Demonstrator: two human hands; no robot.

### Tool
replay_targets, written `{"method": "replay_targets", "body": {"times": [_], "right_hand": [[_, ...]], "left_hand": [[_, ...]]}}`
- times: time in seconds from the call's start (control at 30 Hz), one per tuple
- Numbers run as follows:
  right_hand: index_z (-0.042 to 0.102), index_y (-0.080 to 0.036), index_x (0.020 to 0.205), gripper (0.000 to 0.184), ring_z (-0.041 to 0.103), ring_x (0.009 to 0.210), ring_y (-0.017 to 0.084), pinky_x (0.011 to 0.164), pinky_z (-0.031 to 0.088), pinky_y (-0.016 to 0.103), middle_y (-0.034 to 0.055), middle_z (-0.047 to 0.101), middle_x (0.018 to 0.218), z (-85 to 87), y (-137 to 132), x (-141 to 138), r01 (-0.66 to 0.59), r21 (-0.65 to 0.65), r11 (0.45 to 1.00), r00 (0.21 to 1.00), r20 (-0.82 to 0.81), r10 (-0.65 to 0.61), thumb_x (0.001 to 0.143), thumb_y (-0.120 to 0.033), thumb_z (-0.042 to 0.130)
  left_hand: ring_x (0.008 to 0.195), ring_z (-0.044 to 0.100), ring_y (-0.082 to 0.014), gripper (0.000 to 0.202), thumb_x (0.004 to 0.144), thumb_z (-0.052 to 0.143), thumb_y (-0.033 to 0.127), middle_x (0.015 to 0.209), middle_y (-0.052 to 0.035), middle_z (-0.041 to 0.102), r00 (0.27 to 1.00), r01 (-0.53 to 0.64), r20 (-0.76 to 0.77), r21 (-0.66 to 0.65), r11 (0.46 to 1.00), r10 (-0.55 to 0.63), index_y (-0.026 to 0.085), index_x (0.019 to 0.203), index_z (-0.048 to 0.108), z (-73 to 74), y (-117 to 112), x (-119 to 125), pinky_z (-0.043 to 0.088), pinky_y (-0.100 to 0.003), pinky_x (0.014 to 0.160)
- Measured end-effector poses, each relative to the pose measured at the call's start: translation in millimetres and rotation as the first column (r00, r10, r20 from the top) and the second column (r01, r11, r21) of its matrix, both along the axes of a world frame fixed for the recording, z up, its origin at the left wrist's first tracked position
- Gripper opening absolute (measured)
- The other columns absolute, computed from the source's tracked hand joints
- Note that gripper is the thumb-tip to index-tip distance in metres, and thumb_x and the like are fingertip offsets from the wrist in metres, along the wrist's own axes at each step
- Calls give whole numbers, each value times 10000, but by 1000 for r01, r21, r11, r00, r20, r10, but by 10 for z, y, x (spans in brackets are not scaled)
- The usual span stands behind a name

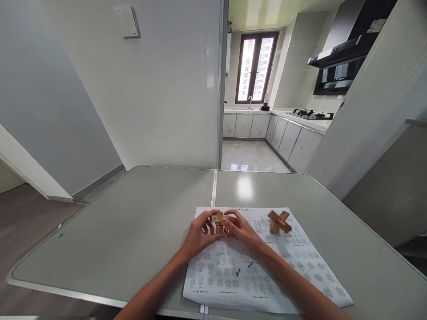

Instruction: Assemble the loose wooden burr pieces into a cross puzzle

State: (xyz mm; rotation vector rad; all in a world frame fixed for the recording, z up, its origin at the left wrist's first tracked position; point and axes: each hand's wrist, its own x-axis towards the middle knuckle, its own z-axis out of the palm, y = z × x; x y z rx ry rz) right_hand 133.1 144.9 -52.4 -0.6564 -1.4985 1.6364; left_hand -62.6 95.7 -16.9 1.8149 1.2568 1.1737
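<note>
A small wooden interlocking puzzle (219, 222) of pale bars is held just above a printed paper sheet (260, 275). My left hand (199, 235) grips it from the left, fingers curled round the bars. My right hand (240, 230) pinches it from the right. A second wooden puzzle (279, 221), darker and cross-shaped, rests on the sheet to the right of my right hand, untouched.
The grey folding table (133, 222) has a seam down its middle and metal edges. Behind it stands a white wall with a doorway into a kitchen (267, 129) with cabinets, a hob and a window.
</note>
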Motion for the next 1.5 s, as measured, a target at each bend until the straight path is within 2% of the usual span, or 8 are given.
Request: {"method": "replay_targets", "body": {"times": [0.3, 0.6, 0.7, 0.8, 0.9, 1.13, 1.27, 1.5], "right_hand": [[479, -260, 1167, 543, 645, 725, 169, 642, 522, 300, 30, 698, 935, 16, -45, 28, -31, 23, 999, 999, 26, 31, 876, -673, 679], [552, -225, 1244, 465, 670, 735, 177, 578, 542, 284, 57, 703, 972, 123, -89, -10, 36, 218, 975, 993, 103, -60, 1008, -620, 489], [609, -214, 1098, 447, 624, 583, 149, 519, 491, 262, 14, 676, 786, 124, -84, 5, 69, 233, 970, 981, 163, -109, 1006, -630, 475], [581, -220, 901, 469, 524, 441, 120, 454, 397, 240, -48, 567, 571, 121, -59, 28, 14, 132, 991, 985, 169, -36, 991, -666, 469], [525, -221, 794, 510, 497, 428, 100, 420, 320, 229, -42, 575, 607, 118, -38, 31, -60, 21, 998, 993, 106, 57, 957, -703, 498], [624, -172, 858, 494, 490, 430, 78, 413, 335, 211, -25, 604, 639, 133, -16, 3, -107, -198, 974, 993, -77, 93, 927, -660, 599], [691, -159, 890, 437, 415, 387, 22, 356, 330, 176, 1, 681, 768, 147, 72, 72, -41, -455, 889, 962, -259, -88, 850, -589, 751], [713, -192, 965, 289, 507, 440, 17, 360, 464, 108, 72, 783, 1027, 62, 210, 134, 134, -655, 744, 795, -377, -475, 801, -360, 882]], "left_hand": [[710, 588, -134, 669, 718, 893, 439, 1114, -37, 705, 999, 28, -23, -21, 999, -28, 289, 1320, 644, 40, -11, 21, 478, -262, 624], [705, 595, -135, 766, 683, 917, 421, 972, -16, 712, 996, -15, 86, -104, 994, 24, 261, 1368, 611, 23, 23, 7, 481, -257, 627], [716, 585, -124, 738, 685, 915, 440, 1083, -30, 696, 998, -12, 63, -64, 998, 16, 278, 1344, 624, 31, 19, 6, 483, -250, 618], [689, 549, -102, 694, 708, 895, 466, 1205, -45, 658, 999, 0, 34, -15, 1000, 0, 297, 1329, 636, 46, 8, 6, 482, -242, 591], [667, 539, -91, 673, 728, 883, 453, 1232, -49, 640, 999, 38, 25, -24, 999, -37, 305, 1336, 634, 56, -3, 7, 486, -243, 588], [670, 535, -80, 792, 769, 848, 411, 1249, -56, 629, 994, 46, 101, -139, 989, -32, 338, 1481, 508, 56, 4, 10, 457, -222, 581], [587, 451, -30, 838, 804, 815, 416, 1320, -56, 561, 985, -34, 164, -166, 986, 61, 368, 1534, 407, 38, 37, 0, 416, -202, 548], [603, 469, -36, 660, 843, 764, 457, 1229, -38, 542, 971, -107, 193, -192, 976, 144, 317, 1430, 496, -6, 89, -15, 425, -192, 540]]}}
